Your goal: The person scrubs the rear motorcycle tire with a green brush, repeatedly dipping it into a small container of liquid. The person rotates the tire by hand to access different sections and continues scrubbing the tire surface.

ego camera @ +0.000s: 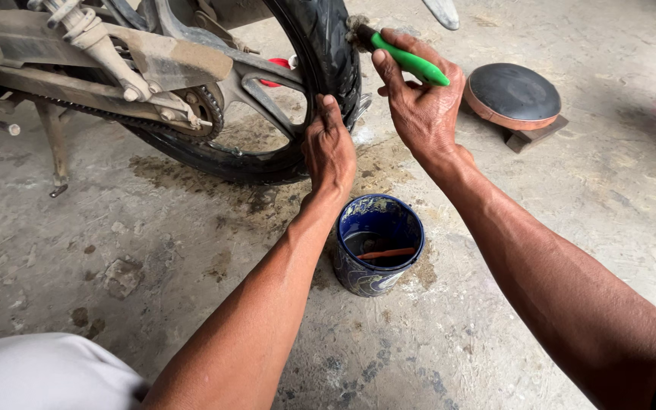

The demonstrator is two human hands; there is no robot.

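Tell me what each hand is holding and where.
Right hand holds a brush by its green handle; left hand has its grip on the tyre.

No signs, labels or screens show; the nearest thing to a package is a round blue can (377, 244) on the floor.

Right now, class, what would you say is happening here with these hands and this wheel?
A person crouches on a stained concrete floor beside a motorcycle's rear wheel. The left hand grips the tyre's edge, while the right hand holds a green-handled brush with its bristles against the tread. A blue tin with dark liquid and a reddish stick inside stands on the floor between the forearms. A round dark pad on a small block lies to the right.
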